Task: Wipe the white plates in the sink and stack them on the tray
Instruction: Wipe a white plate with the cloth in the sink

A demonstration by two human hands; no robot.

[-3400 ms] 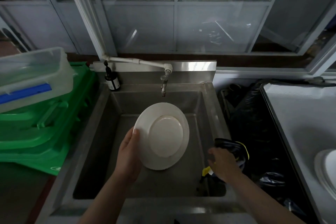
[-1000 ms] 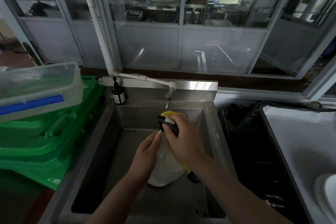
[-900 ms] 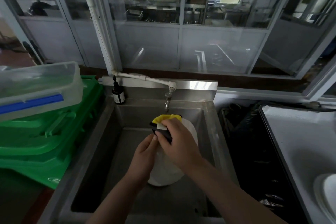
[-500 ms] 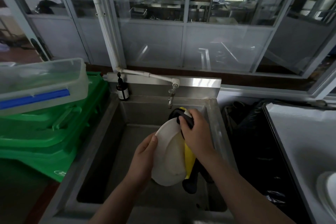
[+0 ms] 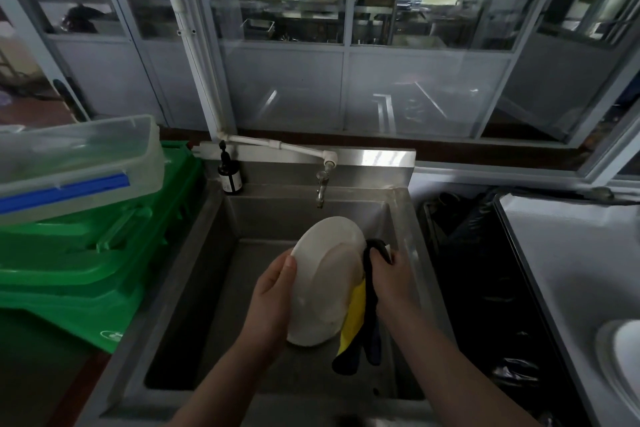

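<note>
A white plate (image 5: 325, 281) is held tilted on edge over the steel sink (image 5: 221, 253), its underside toward me. My left hand (image 5: 272, 298) grips its left rim, thumb on the near face. My right hand (image 5: 393, 279) grips a black and yellow cloth (image 5: 360, 319) against the plate's right edge and hidden far face; the cloth's loose end hangs below the plate. At the far right edge, part of another white plate (image 5: 628, 354) lies on the grey tray (image 5: 568, 274).
A tap (image 5: 322, 184) hangs over the sink's back wall, a dark bottle (image 5: 230, 175) at its back left corner. Green crates (image 5: 86, 253) with a clear lidded box (image 5: 76, 163) stand left. A dark gap with black bags (image 5: 474, 270) separates sink and tray.
My right hand with the cloth slid from the plate's top rim down to its right edge. The plate turned, showing more of its underside.
</note>
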